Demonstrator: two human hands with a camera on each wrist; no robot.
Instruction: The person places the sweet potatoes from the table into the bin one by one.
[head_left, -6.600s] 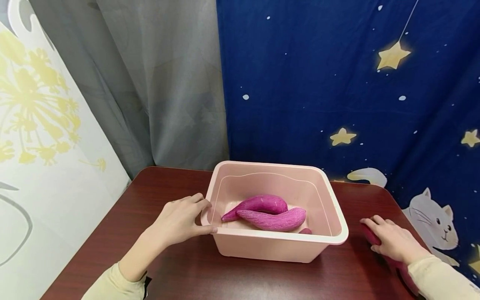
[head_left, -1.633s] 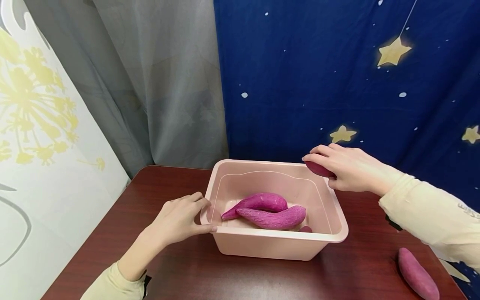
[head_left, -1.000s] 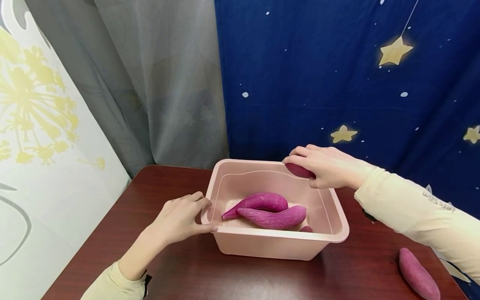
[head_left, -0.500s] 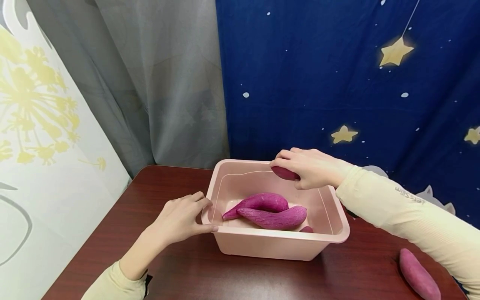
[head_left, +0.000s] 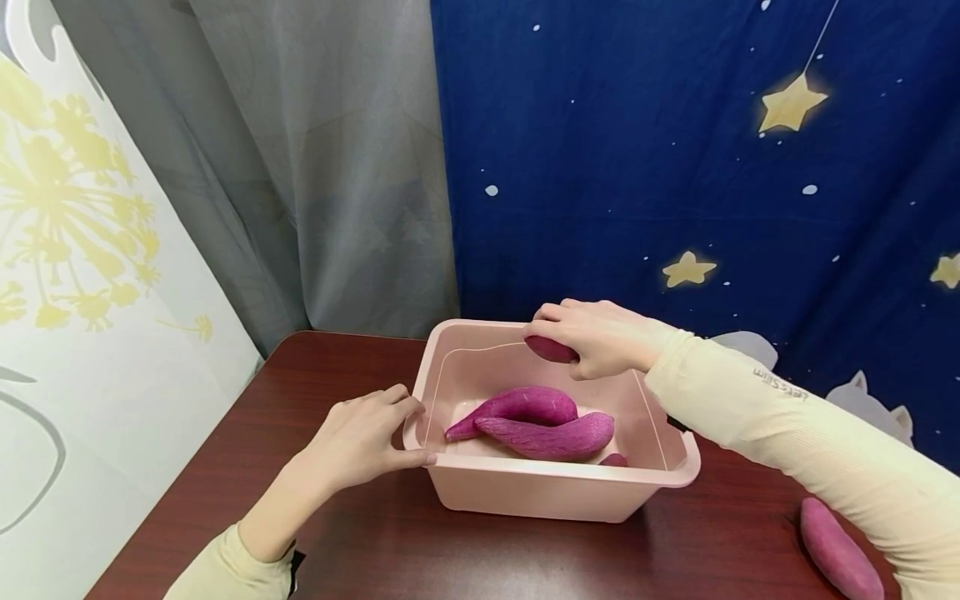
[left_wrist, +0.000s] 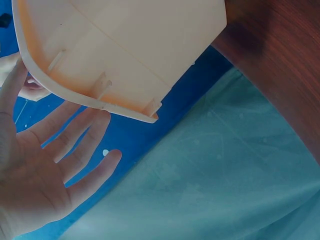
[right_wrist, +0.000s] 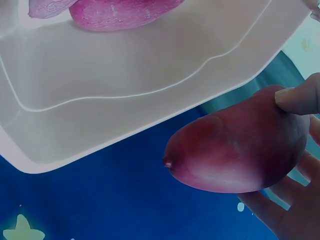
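Note:
A pink plastic tub [head_left: 543,493] stands on the table. My left hand [head_left: 363,437] rests at its near left corner, thumb on the front rim and fingertips at the left rim; the left wrist view shows fairly straight fingers [left_wrist: 82,150] touching under the lip. Over the tub's back part, my right hand [head_left: 600,340] holds a dark purple sweet potato [head_left: 550,349], gripped between thumb and fingers. Inside the tub lie two curved, bright purple sweet potatoes [head_left: 558,439], with the end of a third, smaller one [head_left: 614,460] mostly hidden by the front wall.
Another sweet potato [head_left: 842,550] lies on the dark wooden table [head_left: 540,567] at the right, beside my right sleeve. Behind the table hang a grey curtain [head_left: 367,208] and a blue star-patterned curtain [head_left: 600,167]. A white patterned panel [head_left: 112,350] stands on the left.
My right hand took a sweet potato from the table at the right and carried it left over the tub, its motion slowing lately. The left hand has stayed at the rim.

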